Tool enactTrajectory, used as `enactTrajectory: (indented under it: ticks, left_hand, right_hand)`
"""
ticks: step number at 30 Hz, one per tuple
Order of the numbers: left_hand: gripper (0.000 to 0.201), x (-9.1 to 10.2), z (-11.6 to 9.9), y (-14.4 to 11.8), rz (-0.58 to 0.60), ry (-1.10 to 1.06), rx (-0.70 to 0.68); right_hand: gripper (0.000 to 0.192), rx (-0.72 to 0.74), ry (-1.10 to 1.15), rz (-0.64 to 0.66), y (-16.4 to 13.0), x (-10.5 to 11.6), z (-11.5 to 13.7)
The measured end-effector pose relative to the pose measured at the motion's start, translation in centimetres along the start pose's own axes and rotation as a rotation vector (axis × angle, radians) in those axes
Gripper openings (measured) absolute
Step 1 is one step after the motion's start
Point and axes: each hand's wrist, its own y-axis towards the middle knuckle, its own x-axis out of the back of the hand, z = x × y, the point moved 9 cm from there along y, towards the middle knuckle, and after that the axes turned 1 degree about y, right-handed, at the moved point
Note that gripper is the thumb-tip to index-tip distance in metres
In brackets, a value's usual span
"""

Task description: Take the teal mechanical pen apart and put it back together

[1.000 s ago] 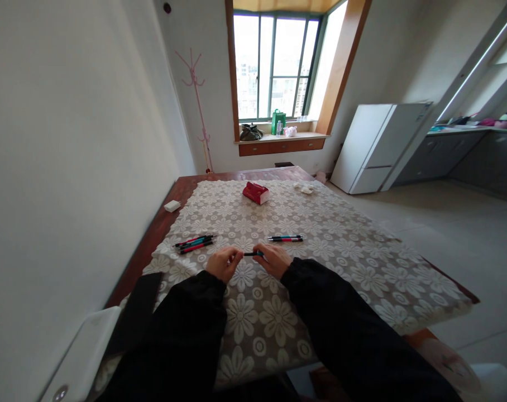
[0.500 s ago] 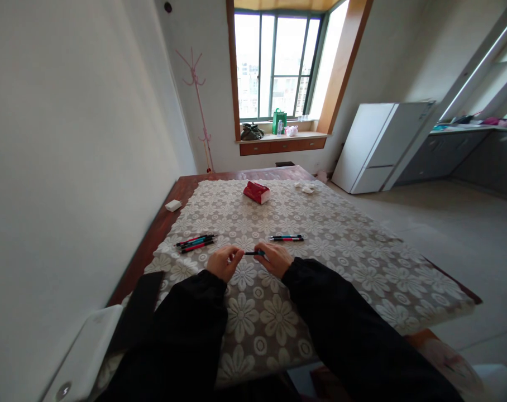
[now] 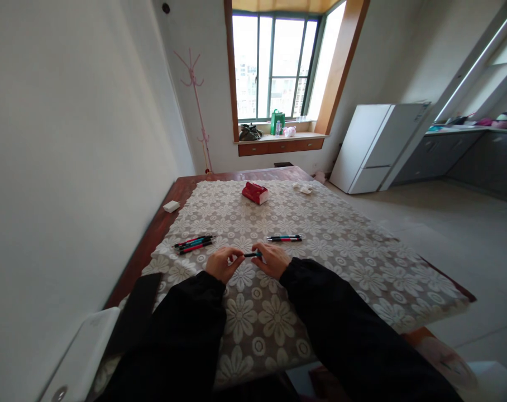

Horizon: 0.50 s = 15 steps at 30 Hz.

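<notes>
A dark pen with a blue part (image 3: 252,255) lies crosswise between my hands, just above the tablecloth. My left hand (image 3: 224,263) pinches its left end with thumb and forefinger. At the other end, my right hand (image 3: 271,259) has its fingers closed around the blue part. Several pens (image 3: 194,244) in black, red and blue lie in a loose bunch beyond my left hand. Beyond my right hand, a small group of pens (image 3: 284,238) rests side by side.
A flower-patterned tablecloth (image 3: 278,315) covers most of the wooden table. A red tissue pack (image 3: 254,192) sits farther back, with crumpled white tissues (image 3: 305,190) to its right. A white charger block (image 3: 171,206) is at the left edge. Nearer me lies a dark flat object (image 3: 138,301).
The fingers of my right hand have shifted slightly on the pen. My left hand keeps its pinch. The whole view has moved a little.
</notes>
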Motion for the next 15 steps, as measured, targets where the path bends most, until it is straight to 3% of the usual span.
enactTrajectory:
  ticks: [10, 15]
  left_hand:
    - [0.009, -0.15, -0.55, -0.06, 0.013, -0.002, -0.07]
    - [0.02, -0.29, 0.02, -0.07, 0.029, -0.018, 0.013]
  right_hand:
    - [0.022, 0.05, -0.078, 0.032, 0.02, -0.25, 0.51]
    - [0.02, 0.044, -0.071, 0.005, 0.06, -0.08, 0.38]
